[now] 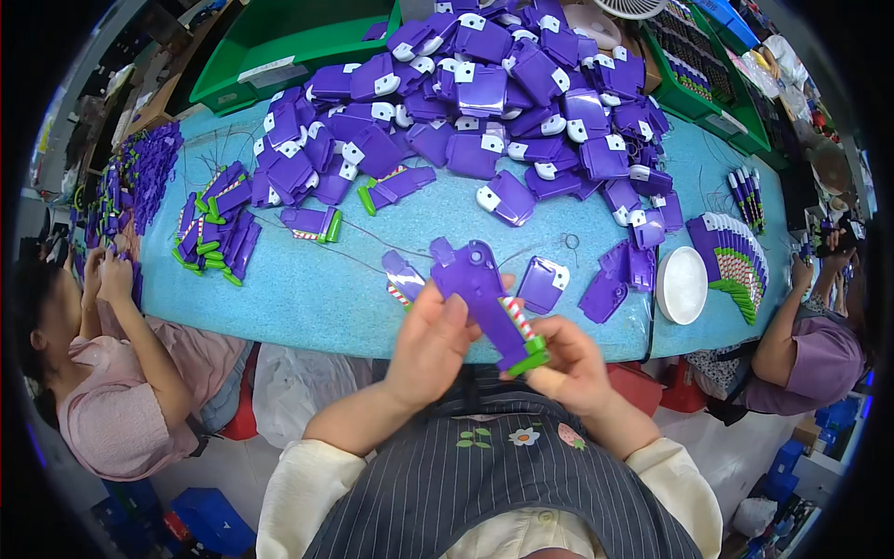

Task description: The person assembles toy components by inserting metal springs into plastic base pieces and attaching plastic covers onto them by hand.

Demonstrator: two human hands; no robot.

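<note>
holding a purple plastic part (477,289) just off centre, toward four o'clock, in a half-curled left hand (426,343) at its eight o'clock edge and a pinching right hand (579,369) on its green tip (535,356) at five. might work loose at that tip under uneven pressure, or slip if pinched too lightly. smooth, glossy, flat, with round boss (479,252), candy-striped strip (516,318).

The blue table (349,303) bears heaped purple parts (480,88), fanned pieces (731,256) and a white bowl (682,285).
</note>
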